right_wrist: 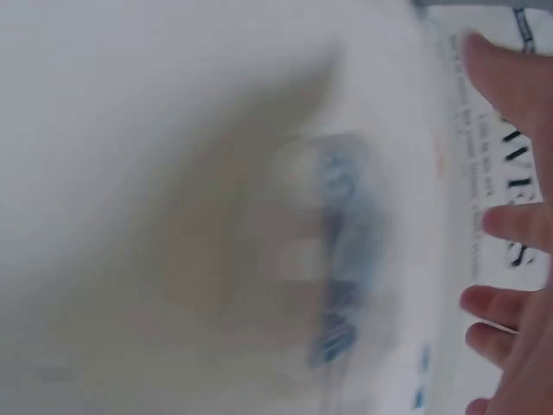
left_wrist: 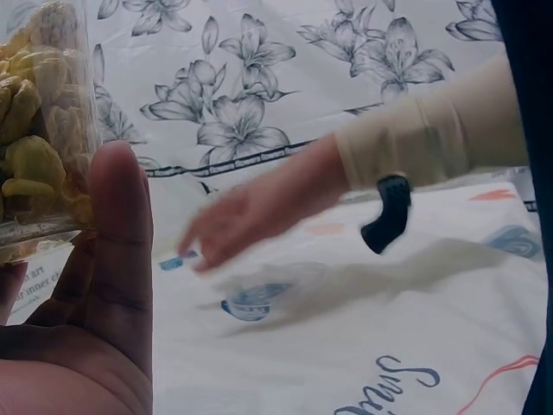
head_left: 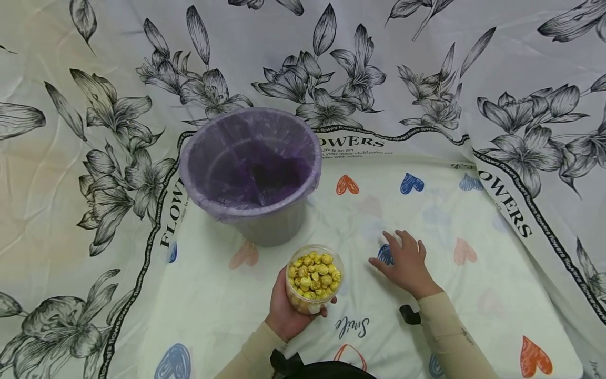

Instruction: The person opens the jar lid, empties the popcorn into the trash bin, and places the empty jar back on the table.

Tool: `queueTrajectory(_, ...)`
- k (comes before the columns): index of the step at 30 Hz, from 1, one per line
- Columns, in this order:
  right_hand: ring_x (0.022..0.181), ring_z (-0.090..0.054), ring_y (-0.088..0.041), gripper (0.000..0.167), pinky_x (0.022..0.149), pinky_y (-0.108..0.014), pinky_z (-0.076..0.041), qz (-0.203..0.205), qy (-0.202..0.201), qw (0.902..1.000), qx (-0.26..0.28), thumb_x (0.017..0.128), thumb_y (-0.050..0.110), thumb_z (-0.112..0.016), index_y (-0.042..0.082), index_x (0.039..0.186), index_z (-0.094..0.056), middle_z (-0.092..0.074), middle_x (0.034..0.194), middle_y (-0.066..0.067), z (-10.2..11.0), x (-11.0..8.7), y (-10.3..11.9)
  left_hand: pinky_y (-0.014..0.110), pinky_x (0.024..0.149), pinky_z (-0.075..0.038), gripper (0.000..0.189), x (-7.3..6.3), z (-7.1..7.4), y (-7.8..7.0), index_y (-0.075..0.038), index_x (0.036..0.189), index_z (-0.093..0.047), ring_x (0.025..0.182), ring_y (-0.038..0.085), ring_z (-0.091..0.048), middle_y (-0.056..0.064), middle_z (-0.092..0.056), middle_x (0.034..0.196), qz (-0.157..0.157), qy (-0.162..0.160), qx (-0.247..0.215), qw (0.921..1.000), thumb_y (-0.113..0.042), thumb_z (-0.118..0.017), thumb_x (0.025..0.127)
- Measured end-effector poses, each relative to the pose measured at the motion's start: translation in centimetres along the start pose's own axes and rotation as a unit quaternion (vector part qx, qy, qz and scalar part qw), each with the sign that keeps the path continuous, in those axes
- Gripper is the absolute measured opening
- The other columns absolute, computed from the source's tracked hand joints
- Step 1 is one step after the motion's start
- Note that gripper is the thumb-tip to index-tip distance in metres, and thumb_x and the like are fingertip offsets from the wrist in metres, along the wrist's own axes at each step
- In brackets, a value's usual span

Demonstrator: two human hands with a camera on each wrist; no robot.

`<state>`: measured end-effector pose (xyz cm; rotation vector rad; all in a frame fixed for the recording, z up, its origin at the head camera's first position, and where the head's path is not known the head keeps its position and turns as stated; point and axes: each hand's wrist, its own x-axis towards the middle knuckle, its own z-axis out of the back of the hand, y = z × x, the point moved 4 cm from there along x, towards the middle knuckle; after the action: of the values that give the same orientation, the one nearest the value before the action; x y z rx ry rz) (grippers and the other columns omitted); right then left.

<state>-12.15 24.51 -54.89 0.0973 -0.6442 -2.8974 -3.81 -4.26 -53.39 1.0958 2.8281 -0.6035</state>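
My left hand [head_left: 285, 316] holds a clear round plastic tub [head_left: 290, 300] from below and the side, fingers curled round it. Yellow popcorn [head_left: 314, 276] fills the tub near its rim, and no lid covers it. At the edge of the left wrist view, the tub's clear wall and the popcorn [left_wrist: 33, 104] show beside my thumb. My right hand [head_left: 404, 263] hovers over the tablecloth to the right of the tub, its fingers spread and holding nothing. Below it a blue heart print [head_left: 385, 255] is partly covered; this print is blurred in the right wrist view.
A grey bin [head_left: 274, 229] with a purple plastic liner [head_left: 208, 195] stands behind the tub, to the left. The white tablecloth [head_left: 213, 305] bears heart prints. A flower-printed sheet [head_left: 426, 31] hangs behind and at both sides. A black strap [head_left: 410, 315] dangles from my right wrist.
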Motion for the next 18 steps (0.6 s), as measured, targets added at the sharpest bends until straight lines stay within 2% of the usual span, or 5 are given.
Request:
queueTrajectory(4, 0.142, -0.04, -0.048, 0.075, 0.116, -0.072, -0.025, 0.045, -0.065, 0.9956, 0.05, 0.095, 0.038, -0.078, 0.004, 0.155, -0.047, -0.046, 0.151, -0.027, 2.3, 2.0, 2.7, 0.036, 0.076, -0.059, 0.081, -0.4, 0.0, -0.6, -0.025, 0.158, -0.041, 0.104, 0.03, -0.069, 0.011, -0.061, 0.137, -0.009, 0.006, 0.001, 0.9999, -0.075, -0.053, 0.095)
queueTrajectory(9, 0.137, -0.05, -0.04, 0.074, 0.113, -0.062, -0.041, 0.111, -0.113, 0.9824, 0.1, 0.097, 0.029, -0.078, 0.01, 0.159, -0.043, -0.053, 0.148, -0.02, 5.6, 4.9, 7.5, 0.038, 0.082, -0.058, 0.074, -1.0, -0.1, -1.2, -0.028, 0.159, -0.04, 0.111, 0.031, -0.067, 0.01, -0.058, 0.141, -0.016, 0.017, -0.009, 0.9997, -0.076, -0.033, 0.102)
queueTrajectory(13, 0.138, -0.051, -0.036, 0.081, 0.11, -0.06, -0.045, 0.165, -0.118, 0.9717, 0.121, 0.097, 0.03, -0.078, 0.018, 0.165, -0.034, -0.048, 0.152, -0.017, 8.1, 7.5, 11.4, 0.043, 0.09, -0.058, 0.073, -1.7, 0.0, -1.8, -0.031, 0.157, -0.041, 0.119, 0.03, -0.064, 0.007, -0.056, 0.145, -0.029, 0.017, -0.006, 0.9994, -0.076, -0.025, 0.103)
queueTrajectory(16, 0.14, -0.048, -0.037, 0.088, 0.11, -0.061, -0.045, 0.204, -0.112, 0.9657, 0.116, 0.097, 0.031, -0.079, 0.023, 0.168, -0.028, -0.042, 0.156, -0.018, 9.8, 9.1, 13.6, 0.048, 0.097, -0.055, 0.07, -2.3, 0.0, -2.1, -0.033, 0.155, -0.043, 0.128, 0.029, -0.06, 0.004, -0.054, 0.149, -0.041, 0.026, 0.005, 0.9988, -0.076, -0.027, 0.102)
queueTrajectory(18, 0.142, -0.046, -0.038, 0.092, 0.11, -0.062, -0.045, 0.222, -0.108, 0.9628, 0.11, 0.095, 0.03, -0.081, 0.023, 0.168, -0.026, -0.038, 0.159, -0.018, 10.8, 9.8, 14.5, 0.051, 0.102, -0.053, 0.069, -2.7, 0.0, -2.3, -0.034, 0.156, -0.044, 0.134, 0.029, -0.056, 0.003, -0.051, 0.153, -0.049, 0.043, 0.015, 0.9978, -0.075, -0.028, 0.102)
